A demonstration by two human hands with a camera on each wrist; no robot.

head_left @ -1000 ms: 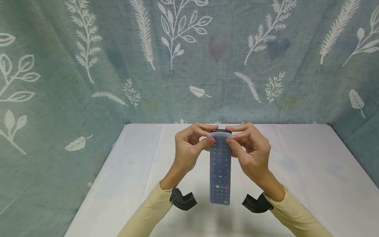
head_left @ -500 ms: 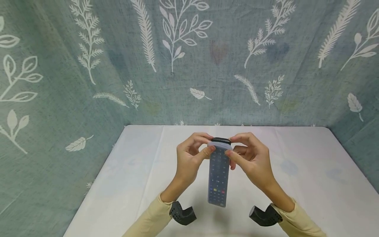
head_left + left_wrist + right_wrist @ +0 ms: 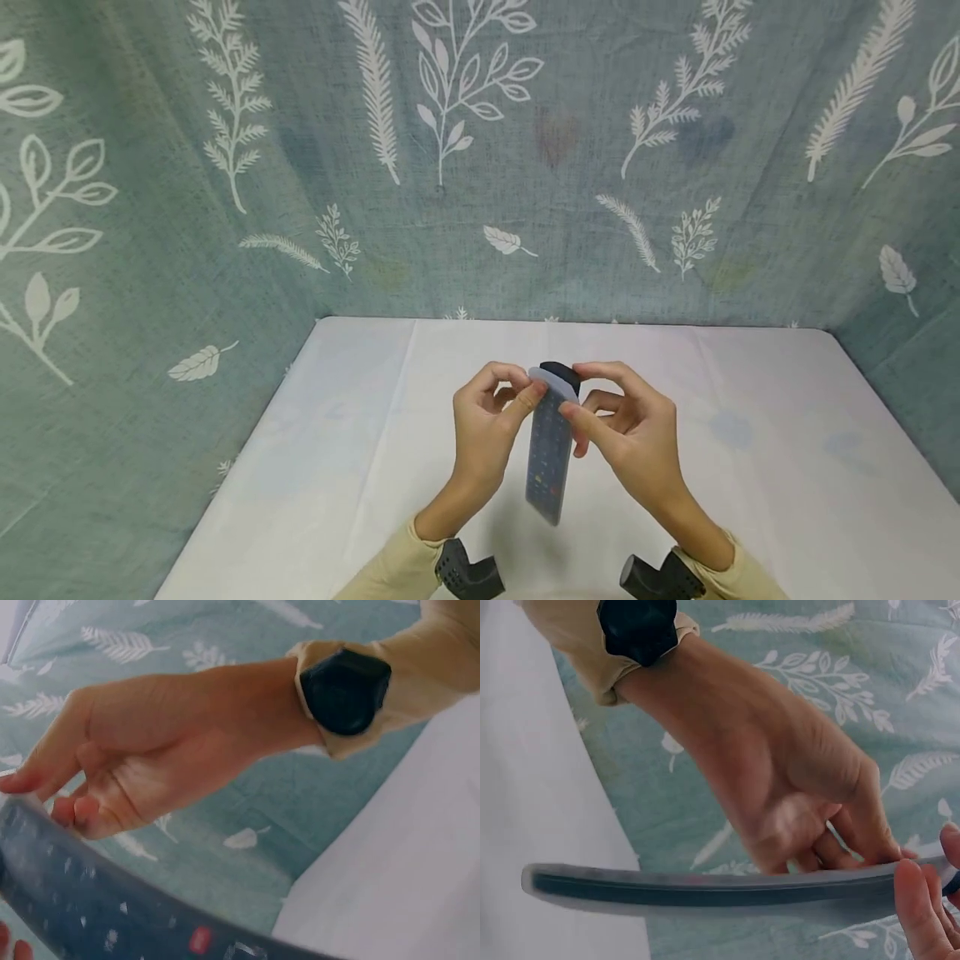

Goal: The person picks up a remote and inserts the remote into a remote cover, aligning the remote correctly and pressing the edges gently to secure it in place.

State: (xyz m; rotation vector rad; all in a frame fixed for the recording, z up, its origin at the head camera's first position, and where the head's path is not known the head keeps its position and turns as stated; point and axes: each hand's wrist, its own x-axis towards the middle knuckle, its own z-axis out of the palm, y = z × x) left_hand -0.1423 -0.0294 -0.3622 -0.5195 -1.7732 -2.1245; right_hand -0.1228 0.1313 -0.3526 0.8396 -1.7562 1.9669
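A dark remote control [image 3: 550,454] with small coloured buttons hangs between both hands above the table, inside a translucent silicone cover [image 3: 553,382]. Its black end [image 3: 562,373] sticks out at the cover's open mouth. My left hand [image 3: 486,425] pinches the left edge of that mouth between thumb and fingers. With the thumb on the front of the cover and the index finger at the black end, my right hand [image 3: 637,433] grips the right side. In the right wrist view the remote control [image 3: 720,891] appears edge-on and slightly bowed inside its cover.
A white-covered table [image 3: 360,400] lies beneath the hands. Green-grey leaf-patterned cloth [image 3: 480,167] hangs at the back and sides. Black wrist mounts [image 3: 468,573] sit on both forearms, close below the remote control.
Both hands have come lower with the remote control, which has turned and tilted sideways. More of the black end shows above the cover, and the right index finger has moved onto its right side.
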